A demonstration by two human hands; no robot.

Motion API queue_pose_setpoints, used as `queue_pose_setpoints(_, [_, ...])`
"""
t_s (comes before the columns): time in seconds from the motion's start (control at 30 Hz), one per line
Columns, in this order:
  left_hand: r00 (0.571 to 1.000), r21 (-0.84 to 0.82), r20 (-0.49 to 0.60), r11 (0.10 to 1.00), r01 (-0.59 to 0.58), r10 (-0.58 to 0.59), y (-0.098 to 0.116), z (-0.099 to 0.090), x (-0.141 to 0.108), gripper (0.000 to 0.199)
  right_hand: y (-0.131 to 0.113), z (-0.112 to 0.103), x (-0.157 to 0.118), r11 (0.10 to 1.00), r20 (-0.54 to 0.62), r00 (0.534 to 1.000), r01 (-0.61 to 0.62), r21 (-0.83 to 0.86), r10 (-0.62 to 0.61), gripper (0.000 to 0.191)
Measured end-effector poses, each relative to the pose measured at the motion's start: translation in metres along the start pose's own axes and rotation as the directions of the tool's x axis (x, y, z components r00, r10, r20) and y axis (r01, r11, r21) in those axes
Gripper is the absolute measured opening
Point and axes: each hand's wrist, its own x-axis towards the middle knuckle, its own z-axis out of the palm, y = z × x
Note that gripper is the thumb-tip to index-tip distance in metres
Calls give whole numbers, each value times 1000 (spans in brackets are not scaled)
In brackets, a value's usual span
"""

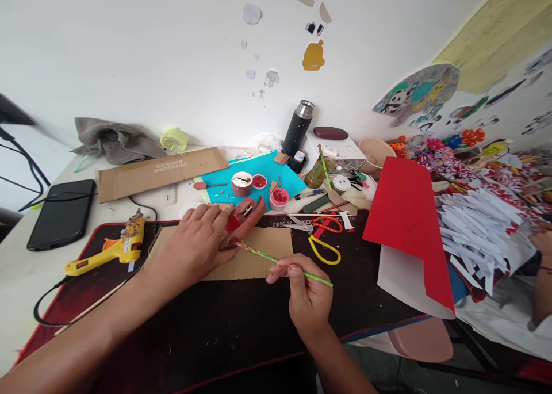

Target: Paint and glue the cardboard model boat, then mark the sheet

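My left hand [194, 238] is closed around a small hand-made piece [249, 221] painted red and brown, with a dark slot on top; its kind I cannot make out. Between the fingers of my right hand [308, 290] is a thin green paintbrush [276, 259], its bristle end touching or close to the piece's lower edge. Under both lies a flat sheet of brown cardboard [269, 264]. Just beyond the piece stand an open tub of pinkish-red paint [279, 197] and a brown jar with a white lid [242, 184] on a blue sheet [215, 194].
A yellow glue gun [107, 253] and a black phone [62, 214] lie left. Scissors [323, 247] with orange and yellow handles rest right, near a folded red sheet [401, 204] and white paper strips [474, 227]. A black flask [299, 128] stands behind. Another person's arm [544, 279] shows far right.
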Motion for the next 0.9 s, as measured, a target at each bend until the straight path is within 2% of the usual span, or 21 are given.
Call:
queue_pose_setpoints(0.2, [999, 51, -27, 998, -25, 26, -2, 5, -2, 77, 2, -5, 7, 1000, -130, 991, -28, 12, 30, 31])
queue_pose_setpoints(0.4, [1000, 19, 6, 1000, -7, 7, -3, 3, 0, 75, 1, -5, 3, 997, -53, 998, -11, 76, 15, 30])
queue_pose_setpoints(0.6, [999, 28, -7, 999, -39, 40, -5, 2, -1, 75, 4, -10, 2, 997, -118, 992, -45, 69, 53, 31])
queue_pose_setpoints(0.8, [999, 43, -16, 998, -35, 36, -6, 5, -2, 76, 4, -8, 2, 995, -49, 998, -46, 87, 51, 30])
queue_pose_setpoints(0.9, [1000, 39, -3, 999, -25, 25, -6, 5, -2, 76, 7, -8, 4, 995, -93, 993, -73, 65, 79, 31])
